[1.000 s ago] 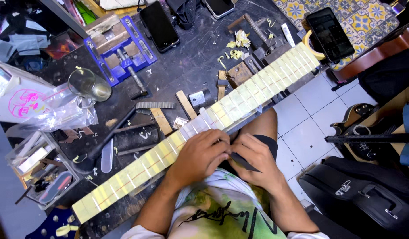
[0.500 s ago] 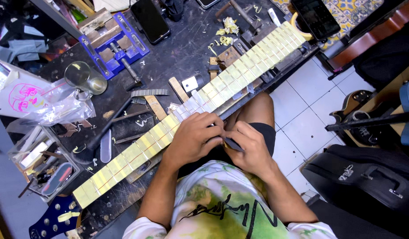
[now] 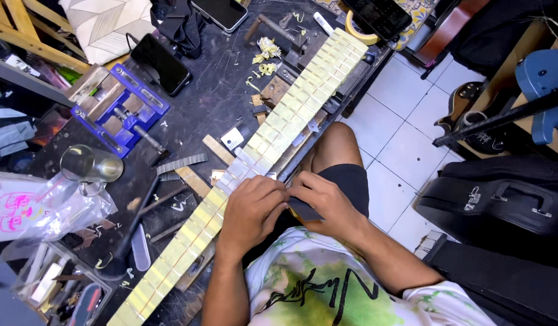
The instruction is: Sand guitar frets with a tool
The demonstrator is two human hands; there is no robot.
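Both hands are working at the near edge of the long masked guitar neck [image 3: 242, 175], pale yellow tape between its frets: the left hand [image 3: 255, 211] is pressing down curled on it, and the right hand [image 3: 327, 202] is pinching a dark grey abrasive sheet [image 3: 303, 210]. Judging by this, the work is about midway along, the far frets remaining. The neck is lying diagonally along the black workbench [image 3: 212, 96] edge; the blue metal vise [image 3: 119, 108] is crowding the far side.

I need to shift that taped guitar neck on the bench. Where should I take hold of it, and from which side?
Probably grip the guitar neck across its width on the bare stretch beyond the left hand, coming from above. It lies flat and runs diagonally, long and narrow, so its two long edges are open there. The right hand works at its near edge, and the blue vise stands clear of it.
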